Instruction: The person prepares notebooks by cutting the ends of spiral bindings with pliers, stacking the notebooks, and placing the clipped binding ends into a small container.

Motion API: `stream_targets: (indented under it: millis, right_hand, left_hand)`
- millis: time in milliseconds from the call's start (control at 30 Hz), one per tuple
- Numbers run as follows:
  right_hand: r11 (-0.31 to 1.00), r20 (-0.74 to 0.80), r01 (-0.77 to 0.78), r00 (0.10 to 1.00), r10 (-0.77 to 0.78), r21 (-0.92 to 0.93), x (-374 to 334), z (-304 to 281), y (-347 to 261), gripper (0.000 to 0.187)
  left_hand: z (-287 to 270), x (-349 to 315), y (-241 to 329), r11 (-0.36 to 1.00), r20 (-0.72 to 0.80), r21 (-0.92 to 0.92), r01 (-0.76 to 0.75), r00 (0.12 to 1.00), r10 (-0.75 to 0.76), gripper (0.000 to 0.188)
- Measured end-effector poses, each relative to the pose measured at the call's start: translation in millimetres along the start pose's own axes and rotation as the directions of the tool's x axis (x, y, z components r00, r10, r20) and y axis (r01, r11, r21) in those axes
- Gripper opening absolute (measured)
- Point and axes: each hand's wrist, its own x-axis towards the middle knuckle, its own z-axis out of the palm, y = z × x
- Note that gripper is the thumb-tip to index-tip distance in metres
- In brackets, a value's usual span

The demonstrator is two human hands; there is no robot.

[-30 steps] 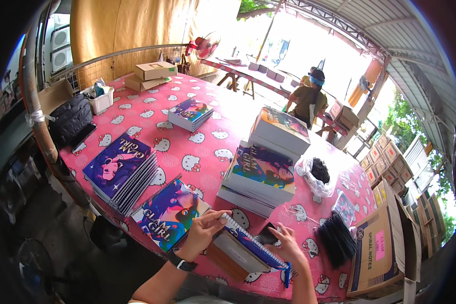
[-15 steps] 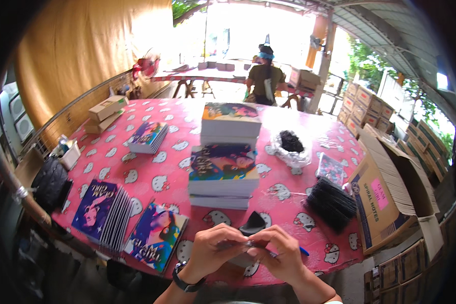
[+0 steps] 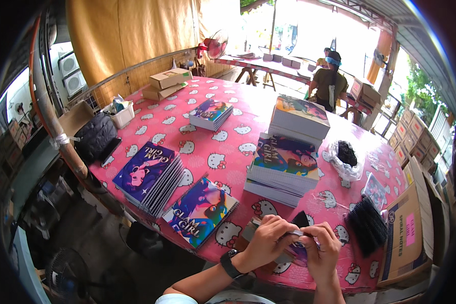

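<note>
Over the near edge of the table, my left hand [image 3: 269, 238] and my right hand [image 3: 320, 245] meet with their fingers pinched together. A small pale edge shows between the fingertips, but its kind is hidden. Just beneath them is a purple printed piece [image 3: 300, 252], mostly covered by my hands. A black pointed object [image 3: 301, 219] lies just beyond my fingers. To the left, a spiral notebook [image 3: 201, 212] with a colourful cover lies flat, beside a stack of purple-covered spiral notebooks [image 3: 148, 175]. Ahead stands a tall stack of printed notebook blocks [image 3: 283, 175].
The pink table [image 3: 215, 144] also bears black spiral coils [image 3: 367, 223], a plastic bag of black material [image 3: 346, 153], a small notebook stack [image 3: 211, 113] and flat boxes [image 3: 168, 80]. An open carton [image 3: 408, 233] stands at right. A person [image 3: 328, 83] is at a far table.
The view has swung left, so the table's things appear farther right and more floor shows. My hands stay pinched together; more of the purple printed piece shows below them.
</note>
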Motion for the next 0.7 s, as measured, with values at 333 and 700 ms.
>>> stream_targets:
  millis: [333,700]
  right_hand:
    - [0.992,0.269,-0.025,0.961,0.059,-0.127,-18,-16,28,0.059]
    - [0.995,0.114,-0.045,0.992,0.055,-0.094,-38,-2,63,0.038]
  left_hand:
    - [-188,53,-13,0.887,-0.526,0.202,0.415,0.810,-0.259,0.025]
    - [-99,-13,-182,0.636,-0.033,0.757,0.147,0.982,-0.188,0.063]
